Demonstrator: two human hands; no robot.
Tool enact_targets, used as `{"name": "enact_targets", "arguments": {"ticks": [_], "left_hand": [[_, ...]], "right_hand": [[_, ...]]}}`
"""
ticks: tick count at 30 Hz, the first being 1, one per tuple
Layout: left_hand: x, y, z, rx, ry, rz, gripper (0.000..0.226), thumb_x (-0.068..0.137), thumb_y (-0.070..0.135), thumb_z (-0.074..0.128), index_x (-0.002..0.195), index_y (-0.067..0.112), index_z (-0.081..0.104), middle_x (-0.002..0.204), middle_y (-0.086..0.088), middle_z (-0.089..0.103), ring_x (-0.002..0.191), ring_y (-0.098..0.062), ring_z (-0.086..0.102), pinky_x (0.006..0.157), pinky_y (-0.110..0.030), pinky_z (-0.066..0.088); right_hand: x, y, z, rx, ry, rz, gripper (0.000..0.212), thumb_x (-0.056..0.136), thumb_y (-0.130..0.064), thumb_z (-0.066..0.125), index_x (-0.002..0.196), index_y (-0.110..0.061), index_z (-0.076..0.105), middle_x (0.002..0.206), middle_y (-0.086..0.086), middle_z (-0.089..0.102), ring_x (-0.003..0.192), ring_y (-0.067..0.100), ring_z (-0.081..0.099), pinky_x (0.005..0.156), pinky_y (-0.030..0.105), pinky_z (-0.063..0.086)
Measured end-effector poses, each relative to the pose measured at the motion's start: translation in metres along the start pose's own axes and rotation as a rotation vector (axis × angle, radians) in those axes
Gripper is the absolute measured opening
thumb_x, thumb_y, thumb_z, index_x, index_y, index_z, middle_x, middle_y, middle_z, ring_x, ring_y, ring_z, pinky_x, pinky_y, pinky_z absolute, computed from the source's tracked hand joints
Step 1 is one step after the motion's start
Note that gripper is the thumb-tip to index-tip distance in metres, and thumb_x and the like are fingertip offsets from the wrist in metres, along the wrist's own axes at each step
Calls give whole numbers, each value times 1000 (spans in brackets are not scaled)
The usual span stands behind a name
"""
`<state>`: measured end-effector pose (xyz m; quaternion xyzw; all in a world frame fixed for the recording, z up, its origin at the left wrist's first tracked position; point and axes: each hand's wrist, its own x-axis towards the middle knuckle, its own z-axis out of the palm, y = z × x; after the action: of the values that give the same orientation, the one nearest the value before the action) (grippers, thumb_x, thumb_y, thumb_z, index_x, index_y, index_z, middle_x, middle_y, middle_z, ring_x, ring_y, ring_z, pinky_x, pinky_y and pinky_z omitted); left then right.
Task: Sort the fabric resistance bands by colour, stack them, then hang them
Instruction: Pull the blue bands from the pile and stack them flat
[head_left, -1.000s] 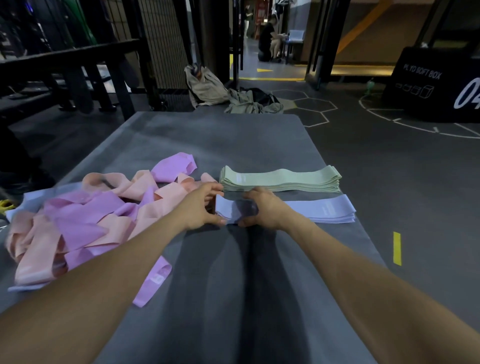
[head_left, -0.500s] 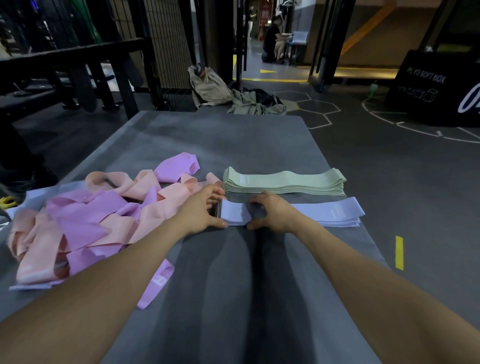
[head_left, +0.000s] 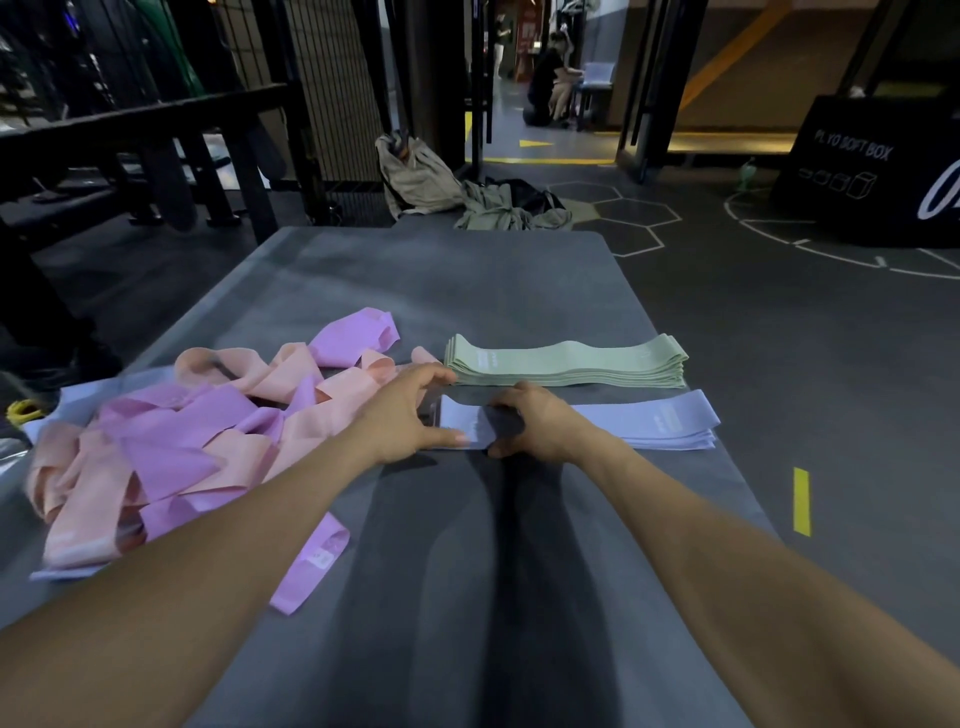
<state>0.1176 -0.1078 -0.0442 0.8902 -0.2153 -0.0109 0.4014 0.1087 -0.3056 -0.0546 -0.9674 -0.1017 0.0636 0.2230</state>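
Both hands hold the left end of the blue stack (head_left: 649, 423): left hand (head_left: 402, 415) pinches its edge, right hand (head_left: 535, 423) curls over it. Stacking step, it seems; next, sort the pink pile (head_left: 156, 447) left of the hands.

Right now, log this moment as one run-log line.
phase: squaring lavender fabric band stack | left hand: grips its left end | right hand: presses top | green stack: done | pink-purple pile: unsorted

both my left hand (head_left: 402, 415) and right hand (head_left: 535, 423) grip the lilac stack (head_left: 649, 423) end, green stack (head_left: 566, 361) just behind on the desk (head_left: 467, 280).
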Motion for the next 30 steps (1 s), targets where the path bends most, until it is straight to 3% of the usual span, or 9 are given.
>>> {"name": "enact_targets", "arguments": {"ticks": [2,5,7,11,23,28,30], "left_hand": [[1,9,4,133,60,124,48,79,22,74,122,16,55,120,6,54,107,-6,45,93,-19,35],[6,17,16,302,9,281,32,87,22,63,117,16,58,120,4,56,111,-15,47,96,-32,39],[11,19,27,400,-45,307,30,87,24,60,117,20,57,120,6,53,115,-17,46,95,-39,41],[12,17,36,554,-118,293,30,88,28,61,116,22,54,120,6,51,116,-16,46,97,-38,40],[11,6,29,344,-147,203,24,87,23,63,110,20,60,115,4,54,110,-17,49,97,-40,40],[-6,8,-2,210,55,224,19,87,6,59,106,7,63,107,-6,61,97,-16,52,87,-27,40],[-16,0,-22,229,105,194,19,87,6,59,104,7,64,102,-8,62,93,-22,54,84,-31,43]], "right_hand": [[-3,1,-3,4,12,-11,76,63,-37,81,130,-20,51,133,5,48,121,26,45,101,41,41],[-15,10,-14,-46,51,1,79,65,-39,81,134,-20,48,134,6,47,125,26,42,104,36,36],[-28,21,-23,-109,74,55,80,67,-42,80,136,-20,45,136,7,44,128,27,37,107,39,33],[-42,40,-31,-138,50,124,75,70,-44,76,134,-20,46,132,7,43,124,30,37,105,42,35],[-45,25,-32,-117,51,116,70,75,-33,74,137,-19,44,136,6,43,127,28,37,105,37,35],[-28,-26,-28,-79,128,-1,53,82,-25,69,131,-13,52,128,14,49,119,30,47,99,31,36],[-18,-54,-24,-26,168,-35,46,82,-19,68,126,-10,56,122,15,53,114,30,51,94,26,35]]}}
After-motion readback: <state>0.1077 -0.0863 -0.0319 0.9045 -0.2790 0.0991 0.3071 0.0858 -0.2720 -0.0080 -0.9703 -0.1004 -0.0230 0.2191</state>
